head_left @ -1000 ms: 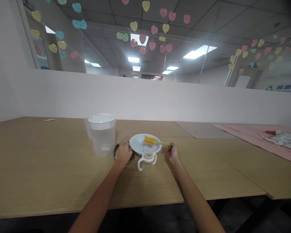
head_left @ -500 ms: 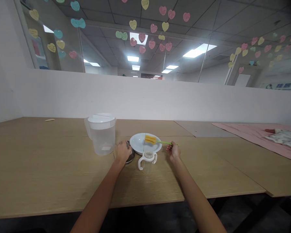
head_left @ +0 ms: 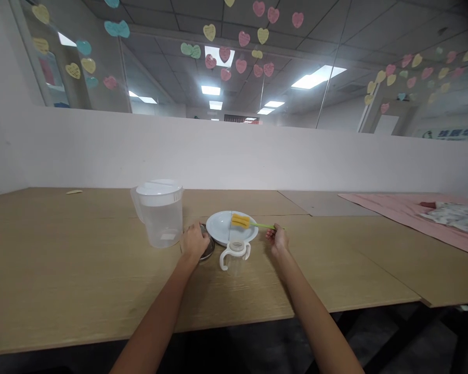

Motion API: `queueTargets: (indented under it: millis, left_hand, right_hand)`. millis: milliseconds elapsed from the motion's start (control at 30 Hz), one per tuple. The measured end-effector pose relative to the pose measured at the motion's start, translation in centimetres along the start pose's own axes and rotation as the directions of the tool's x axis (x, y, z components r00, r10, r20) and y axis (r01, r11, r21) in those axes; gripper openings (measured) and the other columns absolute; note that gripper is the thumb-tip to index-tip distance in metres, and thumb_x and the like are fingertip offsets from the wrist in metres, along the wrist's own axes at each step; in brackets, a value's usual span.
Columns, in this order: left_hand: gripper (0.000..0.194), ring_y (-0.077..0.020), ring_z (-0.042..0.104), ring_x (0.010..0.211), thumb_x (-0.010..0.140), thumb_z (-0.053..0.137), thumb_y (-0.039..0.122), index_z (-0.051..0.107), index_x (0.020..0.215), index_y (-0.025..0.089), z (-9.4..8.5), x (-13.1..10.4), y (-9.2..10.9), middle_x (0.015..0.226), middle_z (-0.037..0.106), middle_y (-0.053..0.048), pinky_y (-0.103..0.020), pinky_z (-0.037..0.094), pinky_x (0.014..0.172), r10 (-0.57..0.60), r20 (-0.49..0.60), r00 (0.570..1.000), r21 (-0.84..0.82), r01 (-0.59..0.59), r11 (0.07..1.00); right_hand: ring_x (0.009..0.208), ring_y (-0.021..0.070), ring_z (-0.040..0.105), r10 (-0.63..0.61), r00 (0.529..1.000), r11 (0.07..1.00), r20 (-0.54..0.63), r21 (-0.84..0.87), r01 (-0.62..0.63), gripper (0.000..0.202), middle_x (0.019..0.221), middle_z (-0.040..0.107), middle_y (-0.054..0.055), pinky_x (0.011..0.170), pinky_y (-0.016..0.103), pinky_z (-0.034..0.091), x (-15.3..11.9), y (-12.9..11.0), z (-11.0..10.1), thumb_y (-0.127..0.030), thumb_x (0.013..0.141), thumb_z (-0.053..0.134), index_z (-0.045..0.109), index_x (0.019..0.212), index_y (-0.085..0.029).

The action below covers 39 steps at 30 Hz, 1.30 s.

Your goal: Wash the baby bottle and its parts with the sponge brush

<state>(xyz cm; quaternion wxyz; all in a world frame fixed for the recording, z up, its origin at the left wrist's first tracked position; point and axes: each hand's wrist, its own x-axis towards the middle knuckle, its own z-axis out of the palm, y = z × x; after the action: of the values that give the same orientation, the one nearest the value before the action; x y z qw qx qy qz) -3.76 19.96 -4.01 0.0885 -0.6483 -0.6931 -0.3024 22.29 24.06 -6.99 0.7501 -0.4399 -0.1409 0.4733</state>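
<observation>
My right hand (head_left: 277,238) pinches the green handle of a brush with a yellow sponge head (head_left: 241,221). The sponge head is over the white divided plate (head_left: 218,226). My left hand (head_left: 195,241) is closed at a dark round dish (head_left: 208,251) left of the plate; its fingers partly cover what they grip. Between my hands, at the plate's front edge, stands a clear bottle (head_left: 236,259) with white handles and an open top.
A clear lidded pitcher (head_left: 163,221) stands on the wooden table (head_left: 81,275), left of my left hand. A pink cloth (head_left: 398,212) with a patterned fabric (head_left: 458,215) lies at the right. A white wall (head_left: 234,156) rises behind the table.
The camera view has shifted slightly, so everything appears a little further left and up. Both hands keep their holds.
</observation>
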Motion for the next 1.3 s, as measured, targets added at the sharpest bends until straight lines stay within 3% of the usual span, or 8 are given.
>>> queueTargets:
  millis: [133, 267, 467, 633, 867, 1067, 1233, 1300]
  left_hand:
    - [0.033, -0.0225, 0.057, 0.104, 0.087, 0.042, 0.033, 0.051, 0.114, 0.017, -2.2, -1.4, 1.3, 0.105, 0.064, -0.008, -0.035, 0.039, 0.092, 0.118, -0.057, 0.991, -0.122, -0.124, 0.985]
    - [0.031, -0.0212, 0.055, 0.104, 0.088, 0.042, 0.038, 0.055, 0.109, 0.019, -3.7, -4.1, 3.4, 0.107, 0.062, -0.008, -0.033, 0.040, 0.093, 0.431, -0.100, 0.897, -0.470, -0.424, 0.774]
    - [0.024, -0.0207, 0.053, 0.108, 0.084, 0.052, 0.038, 0.057, 0.100, 0.021, -2.5, -5.7, 5.0, 0.110, 0.060, -0.007, -0.032, 0.041, 0.095, 0.570, -0.065, 0.819, -0.556, -0.504, 0.661]
    - [0.031, -0.0220, 0.050, 0.116, 0.087, 0.049, 0.036, 0.052, 0.113, 0.020, -1.9, -5.8, 4.5, 0.121, 0.057, -0.009, -0.037, 0.038, 0.101, 0.547, -0.023, 0.837, -0.582, -0.456, 0.673]
    - [0.057, -0.0215, 0.052, 0.118, 0.078, 0.061, 0.033, 0.041, 0.130, 0.019, -2.3, -6.2, 4.6, 0.128, 0.056, -0.009, -0.034, 0.040, 0.100, 0.403, 0.134, 0.905, -0.709, -0.197, 0.677]
    - [0.049, -0.0239, 0.060, 0.107, 0.067, 0.073, 0.033, 0.061, 0.112, 0.018, -3.2, -6.2, 4.7, 0.113, 0.066, -0.007, -0.033, 0.047, 0.093, 0.377, 0.207, 0.903, -0.763, -0.092, 0.639]
    - [0.051, -0.0252, 0.063, 0.100, 0.064, 0.075, 0.037, 0.063, 0.110, 0.018, -4.5, -4.3, 4.3, 0.109, 0.068, -0.008, -0.038, 0.050, 0.089, 0.442, -0.031, 0.897, -0.665, -0.349, 0.660]
    - [0.047, -0.0257, 0.060, 0.104, 0.071, 0.071, 0.037, 0.061, 0.113, 0.019, -5.0, -3.2, 4.1, 0.112, 0.066, -0.009, -0.040, 0.048, 0.092, 0.526, -0.200, 0.826, -0.508, -0.547, 0.665]
  right_hand:
    - [0.034, 0.0058, 0.044, 0.005, 1.000, 1.000, 0.001, 0.019, -0.005, 0.020, 0.044, 0.052, -0.005, 0.037, 0.014, 0.041, -0.1, -0.1, 0.1, -0.020, 0.087, 0.045, 0.047, 0.067, -0.017]
    - [0.034, 0.0054, 0.044, 0.011, 1.000, 0.999, 0.002, 0.051, -0.011, 0.024, 0.044, 0.050, -0.006, 0.037, 0.014, 0.040, -0.3, -0.1, 0.4, -0.020, 0.088, 0.045, 0.046, 0.065, -0.016]
    - [0.040, 0.0042, 0.045, 0.039, 0.999, 0.994, 0.024, 0.097, -0.041, 0.027, 0.053, 0.050, -0.007, 0.040, 0.016, 0.039, -0.2, -0.2, 0.6, -0.025, 0.092, 0.048, 0.049, 0.067, -0.014]
    - [0.045, 0.0041, 0.046, 0.071, 0.996, 0.984, 0.046, 0.158, -0.078, 0.026, 0.060, 0.050, -0.005, 0.043, 0.016, 0.040, -0.1, -0.2, 0.3, -0.032, 0.092, 0.049, 0.053, 0.075, -0.012]
    - [0.046, 0.0041, 0.045, 0.090, 0.990, 0.971, 0.108, 0.211, -0.111, 0.025, 0.062, 0.050, -0.005, 0.043, 0.016, 0.039, 0.0, -0.1, 0.0, -0.032, 0.093, 0.048, 0.053, 0.078, -0.012]
    - [0.037, 0.0042, 0.040, 0.054, 0.967, 0.960, 0.247, 0.252, -0.118, 0.030, 0.047, 0.042, -0.008, 0.037, 0.014, 0.034, 0.2, -0.3, -0.1, -0.032, 0.093, 0.045, 0.043, 0.066, -0.017]
    - [0.036, 0.0052, 0.042, 0.013, 0.904, 0.953, 0.427, 0.270, -0.141, 0.019, 0.043, 0.044, -0.008, 0.035, 0.013, 0.034, -0.2, -0.7, 0.1, -0.027, 0.083, 0.057, 0.047, 0.070, -0.018]
    - [0.036, 0.0053, 0.044, 0.000, 0.877, 0.951, 0.481, 0.272, -0.149, 0.017, 0.044, 0.046, -0.007, 0.034, 0.013, 0.035, -0.4, -0.8, 0.1, -0.026, 0.082, 0.059, 0.049, 0.071, -0.018]
